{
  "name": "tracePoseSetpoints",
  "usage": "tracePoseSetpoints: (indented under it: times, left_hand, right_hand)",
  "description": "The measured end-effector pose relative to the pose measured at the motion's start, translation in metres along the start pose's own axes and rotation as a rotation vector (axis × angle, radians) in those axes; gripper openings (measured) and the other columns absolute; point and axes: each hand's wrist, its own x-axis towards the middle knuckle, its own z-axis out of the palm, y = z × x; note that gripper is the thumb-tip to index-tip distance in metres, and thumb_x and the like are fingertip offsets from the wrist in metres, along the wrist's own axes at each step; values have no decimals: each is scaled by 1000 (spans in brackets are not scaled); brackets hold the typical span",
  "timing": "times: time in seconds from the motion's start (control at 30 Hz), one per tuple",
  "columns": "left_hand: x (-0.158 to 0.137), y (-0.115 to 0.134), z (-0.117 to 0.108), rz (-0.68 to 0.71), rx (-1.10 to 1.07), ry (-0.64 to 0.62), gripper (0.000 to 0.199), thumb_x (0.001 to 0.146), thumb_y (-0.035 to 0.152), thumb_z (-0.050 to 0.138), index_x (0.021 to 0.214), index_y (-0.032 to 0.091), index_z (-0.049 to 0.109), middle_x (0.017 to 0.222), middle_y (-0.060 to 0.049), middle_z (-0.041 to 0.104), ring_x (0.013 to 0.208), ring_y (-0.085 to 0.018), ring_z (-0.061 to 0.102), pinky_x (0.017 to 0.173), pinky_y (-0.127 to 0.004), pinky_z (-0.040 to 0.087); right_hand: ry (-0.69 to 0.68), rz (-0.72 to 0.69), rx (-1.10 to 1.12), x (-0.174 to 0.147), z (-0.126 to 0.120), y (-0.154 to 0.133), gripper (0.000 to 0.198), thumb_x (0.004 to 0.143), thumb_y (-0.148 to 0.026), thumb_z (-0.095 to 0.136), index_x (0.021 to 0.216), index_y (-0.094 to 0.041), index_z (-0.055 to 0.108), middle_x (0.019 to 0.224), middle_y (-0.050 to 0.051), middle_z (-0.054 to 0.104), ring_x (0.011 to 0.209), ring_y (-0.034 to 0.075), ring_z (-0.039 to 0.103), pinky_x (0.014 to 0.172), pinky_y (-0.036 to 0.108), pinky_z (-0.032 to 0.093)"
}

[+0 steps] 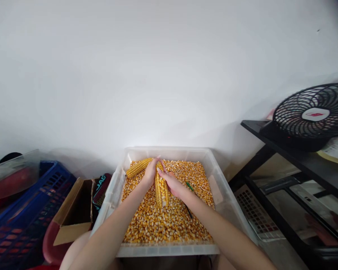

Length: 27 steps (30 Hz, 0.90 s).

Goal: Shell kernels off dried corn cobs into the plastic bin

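Both hands are on an upright-looking ear of corn (160, 190), its lower end pointing toward me and some kernel rows gone. My left hand (151, 171) is closed round its far left side. From the right, my right hand (171, 182) grips it with the thumb lying over the kernels. Just left of my left hand, a second ear of corn (138, 168), full of kernels, rests on the loose corn kernels (157, 228). These kernels cover the floor of a translucent plastic bin (169, 250). A thin green and black tool (189, 185) lies partly hidden under my right forearm.
Left of the bin stand an open cardboard box (70, 232) in a dark red tub (49, 240), and a blue plastic basket (17, 228). At right, a black fan (312, 112) sits on a black shelf (323, 165). A white wall (163, 75) rises behind.
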Motion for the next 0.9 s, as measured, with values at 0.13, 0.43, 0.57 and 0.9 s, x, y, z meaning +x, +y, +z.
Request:
tracePoseSetpoints:
  times: [0.13, 0.43, 0.57, 0.9]
  left_hand:
    - [5, 4, -4, -14, -90, -13, 28, 69, 46, 59, 66, 18, 58, 54, 0, 57, 54, -17, 57, 56, -27, 45]
    - [-2, 21, -3, 239, 187, 71, 33, 72, 46, 56, 54, 18, 56, 49, -1, 55, 49, -15, 51, 52, -26, 41]
    - [-2, 27, -7, 233, 136, 167, 32, 74, 45, 52, 56, 19, 56, 48, -1, 54, 46, -15, 51, 50, -25, 41]
    - [8, 39, -23, 253, 33, 289, 29, 77, 42, 46, 61, 19, 54, 48, -1, 57, 44, -15, 54, 46, -24, 40]
  right_hand:
    - [-36, -5, -58, 1, -4, 1, 41, 66, -40, 73, 104, -26, 64, 88, 0, 71, 84, 22, 66, 75, 34, 50]
    - [-26, 1, -104, 9, -10, 1, 44, 72, -53, 60, 103, -23, 65, 92, 2, 71, 92, 21, 62, 74, 31, 46]
    - [-45, -78, -176, 10, -10, 8, 32, 68, -40, 67, 98, -26, 67, 96, 0, 70, 98, 21, 60, 86, 34, 44]
    - [-43, 2, -211, 7, -11, 6, 35, 64, -31, 65, 98, -27, 66, 110, -1, 65, 100, 20, 58, 71, 28, 45]
